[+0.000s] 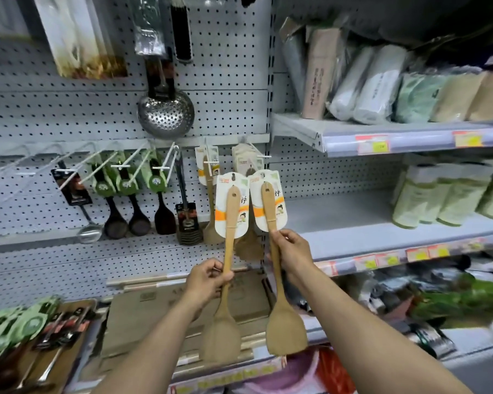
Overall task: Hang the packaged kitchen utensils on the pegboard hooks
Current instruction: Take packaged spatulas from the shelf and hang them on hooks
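We stand in a shop aisle facing a grey pegboard (69, 115) dotted with holes, its white hooks (165, 163) sticking out toward us in a row. To the right, grey metal shelves (410, 137) with yellow and red price tags along their edges carry rolled and bagged goods.

Our left hand (208, 282) curls its fingers around the handle of one wooden spatula (225, 280), blade down, its white and orange card (231, 206) raised in front of the board. Our right hand (292, 251) pinches the handle of a second wooden spatula (279, 294) just below its own card (268, 200). The two cards touch side by side, just below and in front of a hook (258, 155) that already bears similar packs; neither held card is on a hook.

Left of them hang green-carded dark spoons (125, 200), a dark spatula (164, 203) and black tongs (187, 220); a steel skimmer (165, 112) hangs higher up. Below the board, flat cardboard boxes (188, 308) lie on a shelf, and more green-carded utensils (17, 331) lie piled at the lower left.
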Action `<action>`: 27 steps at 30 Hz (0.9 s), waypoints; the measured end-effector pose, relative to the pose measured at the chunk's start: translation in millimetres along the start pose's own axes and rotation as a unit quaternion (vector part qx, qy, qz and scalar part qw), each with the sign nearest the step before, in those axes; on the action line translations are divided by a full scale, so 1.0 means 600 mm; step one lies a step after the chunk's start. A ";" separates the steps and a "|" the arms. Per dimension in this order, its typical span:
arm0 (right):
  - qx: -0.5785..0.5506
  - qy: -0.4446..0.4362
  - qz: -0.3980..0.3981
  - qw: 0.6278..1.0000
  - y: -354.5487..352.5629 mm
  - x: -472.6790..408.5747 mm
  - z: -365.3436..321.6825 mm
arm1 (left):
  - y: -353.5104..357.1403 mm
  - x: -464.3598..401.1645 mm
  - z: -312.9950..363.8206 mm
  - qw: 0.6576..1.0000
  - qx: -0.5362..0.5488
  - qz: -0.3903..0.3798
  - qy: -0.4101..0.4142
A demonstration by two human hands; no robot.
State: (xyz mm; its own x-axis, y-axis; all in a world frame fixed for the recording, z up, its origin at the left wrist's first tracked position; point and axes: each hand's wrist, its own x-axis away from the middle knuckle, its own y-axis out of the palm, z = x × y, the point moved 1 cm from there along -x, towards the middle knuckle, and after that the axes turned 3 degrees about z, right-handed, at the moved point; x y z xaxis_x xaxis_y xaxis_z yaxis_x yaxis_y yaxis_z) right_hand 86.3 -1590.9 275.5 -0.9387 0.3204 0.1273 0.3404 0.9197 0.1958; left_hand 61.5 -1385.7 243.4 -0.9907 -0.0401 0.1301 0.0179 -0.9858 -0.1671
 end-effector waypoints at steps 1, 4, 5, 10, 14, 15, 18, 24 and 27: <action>-0.001 0.003 -0.006 1.000 -0.001 -0.006 0.002 | 0.003 -0.005 -0.001 1.000 0.002 0.003 -0.003; 0.000 0.008 -0.017 1.000 0.001 -0.025 0.001 | 0.013 -0.018 -0.005 1.000 0.002 0.007 -0.002; 0.000 0.009 -0.022 1.000 0.003 -0.033 0.001 | 0.016 -0.022 -0.007 1.000 -0.001 0.009 -0.001; -0.001 0.023 -0.038 0.999 0.009 -0.068 0.004 | 0.023 -0.040 -0.008 1.000 0.006 0.024 -0.001; 0.036 0.030 -0.038 0.998 0.019 -0.100 0.006 | 0.024 -0.056 -0.009 1.000 0.006 0.025 -0.001; 0.048 0.030 -0.036 0.998 0.023 -0.109 0.005 | 0.024 -0.060 -0.010 1.000 0.005 0.025 -0.003; 0.058 0.033 -0.032 0.997 0.036 -0.137 0.001 | 0.024 -0.070 -0.010 1.000 0.013 0.023 -0.008; 0.051 0.068 -0.038 0.996 0.054 -0.177 -0.009 | 0.015 -0.083 -0.006 0.999 0.006 0.031 -0.013; 0.040 0.078 -0.036 0.995 0.058 -0.192 -0.005 | 0.010 -0.084 -0.005 0.999 0.003 0.034 -0.013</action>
State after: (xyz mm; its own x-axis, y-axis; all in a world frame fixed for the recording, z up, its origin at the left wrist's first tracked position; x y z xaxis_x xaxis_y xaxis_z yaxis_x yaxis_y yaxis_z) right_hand 206.6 -1596.3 270.8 -0.9382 0.2200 0.2671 0.2620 0.9559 0.1329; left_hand 111.2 -1389.4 233.0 -0.9833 -0.1106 0.1445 0.0853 -0.9816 -0.1707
